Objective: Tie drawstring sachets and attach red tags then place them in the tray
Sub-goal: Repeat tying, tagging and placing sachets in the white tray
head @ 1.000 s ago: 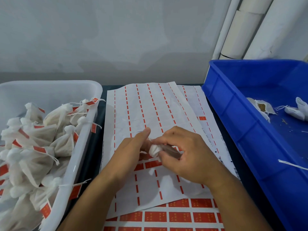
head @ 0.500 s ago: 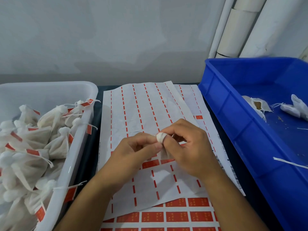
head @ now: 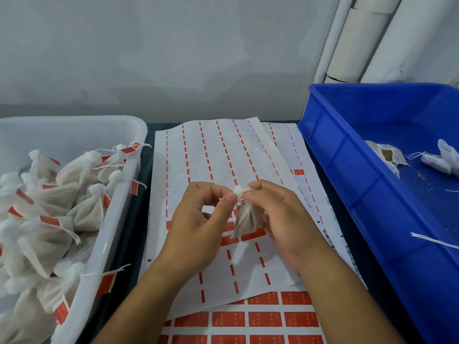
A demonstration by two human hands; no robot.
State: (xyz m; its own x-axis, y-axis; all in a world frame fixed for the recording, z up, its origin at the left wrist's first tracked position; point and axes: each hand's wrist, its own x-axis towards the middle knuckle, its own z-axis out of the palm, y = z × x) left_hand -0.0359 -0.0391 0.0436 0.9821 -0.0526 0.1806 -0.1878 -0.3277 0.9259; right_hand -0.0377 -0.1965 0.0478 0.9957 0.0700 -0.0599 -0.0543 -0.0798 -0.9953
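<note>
Between both hands, the sachet [head: 244, 214] hangs, its neck pinched by left hand [head: 198, 227] and right hand [head: 280, 219].

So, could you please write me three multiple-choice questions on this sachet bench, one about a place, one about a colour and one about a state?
1. Where is the white tray holding the tagged sachets?
A. at the person's left
B. at the person's right
C. behind the blue bin

2. What colour is the bin with the untagged sachets?
A. green
B. blue
C. yellow

3. What is happening to the sachet in the middle?
A. it lies flat on the sticker sheet
B. it sits in the white tray
C. both hands hold it at its neck

Answers: 1 A, the tray lies beside the left hand. 2 B, its walls are plainly blue. 3 C, the left hand and right hand pinch its gathered top above the sticker sheet.
</note>
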